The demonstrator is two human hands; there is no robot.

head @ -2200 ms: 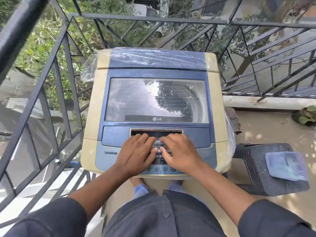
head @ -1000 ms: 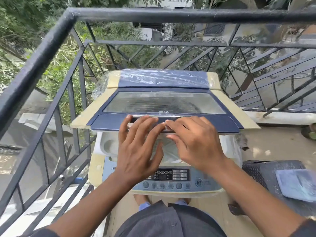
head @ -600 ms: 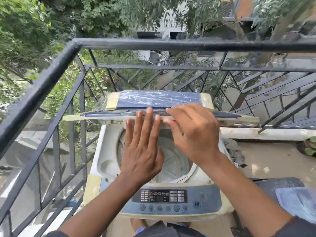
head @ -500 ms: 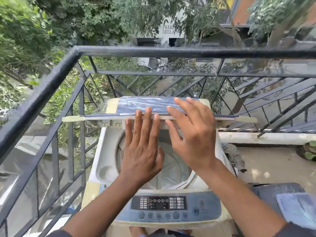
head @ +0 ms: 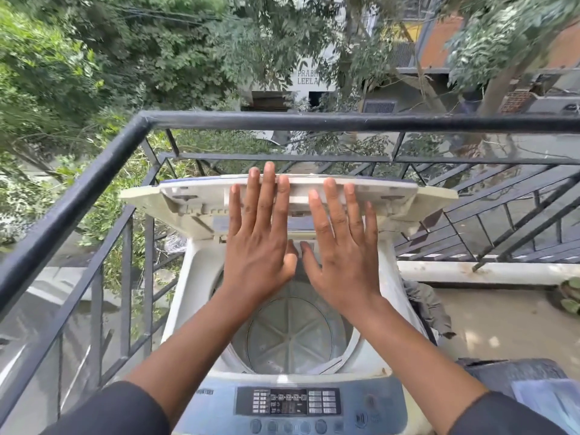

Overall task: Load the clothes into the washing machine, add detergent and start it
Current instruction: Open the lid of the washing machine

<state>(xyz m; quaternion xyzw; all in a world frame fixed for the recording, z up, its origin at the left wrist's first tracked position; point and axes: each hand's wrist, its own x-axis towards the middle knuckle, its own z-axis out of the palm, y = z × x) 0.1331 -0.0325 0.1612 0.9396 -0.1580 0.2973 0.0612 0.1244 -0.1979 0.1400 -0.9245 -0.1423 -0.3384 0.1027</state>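
A top-loading washing machine (head: 201, 277) stands in the balcony corner with its lid (head: 395, 202) raised, the pale underside facing me. My left hand (head: 260, 233) and my right hand (head: 342, 243) lie flat with straight fingers against the lid's underside, side by side. Below them the drum (head: 292, 337) shows only its bare ribbed bottom. The blue control panel (head: 288, 401) with display and round buttons is at the near edge. No clothes or detergent are in view.
A black metal railing (head: 314, 122) encloses the balcony on the left and behind the machine, close to the raised lid. A dark plastic stool (head: 489, 376) with a pale packet (head: 546, 400) stands at the right. A grey cloth (head: 430, 306) hangs beside the machine.
Both hands lifted the lid from flat over the drum to nearly upright. The fingers went from its front edge to flat on its underside. The drum has come into sight.
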